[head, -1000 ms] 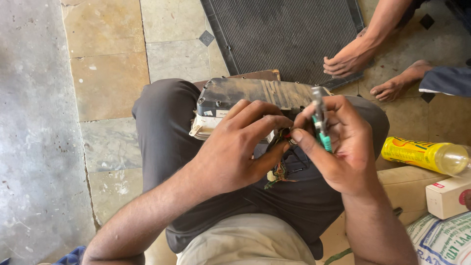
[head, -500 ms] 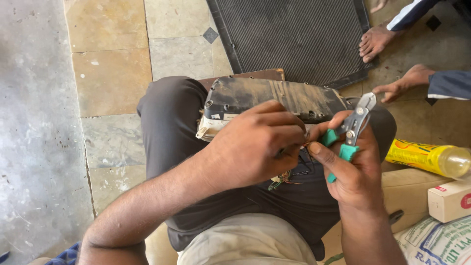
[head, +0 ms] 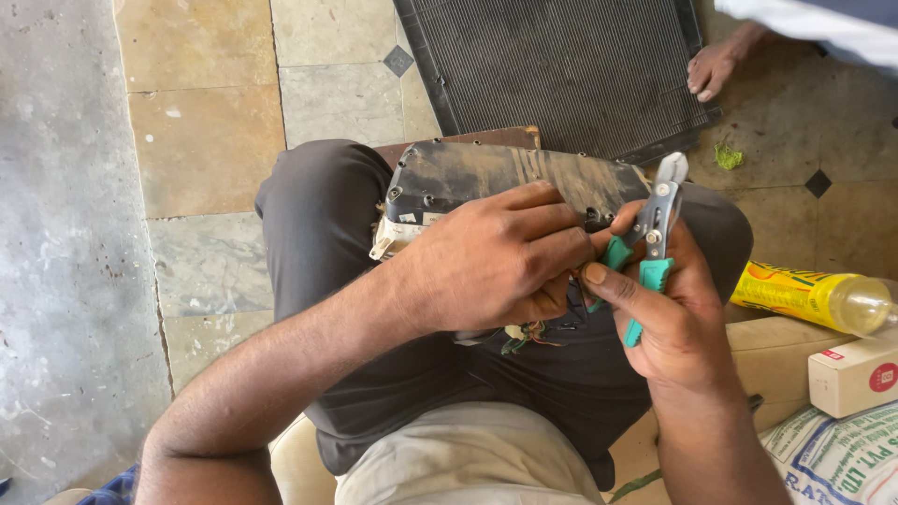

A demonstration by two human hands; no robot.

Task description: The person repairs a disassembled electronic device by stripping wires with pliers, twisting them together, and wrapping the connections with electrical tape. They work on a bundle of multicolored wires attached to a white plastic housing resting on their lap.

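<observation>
Pliers [head: 652,245] now tilt higher beside the grimy panel [head: 486,178]; right hand [head: 678,318] pinches their green handles, left hand [head: 496,262] curls its fingers around wires [head: 524,335] below it.

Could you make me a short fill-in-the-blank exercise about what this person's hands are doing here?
1. The right hand holds metal pliers whose handles are coloured ____.
2. The left hand rests on a dusty dark flat metal-cased box lying across the person's ____.
3. On the floor to the right lies a plastic bottle coloured ____.
4. Small loose coloured ____ hang beneath the left hand.

Missing words: green; lap; yellow; wires
</observation>
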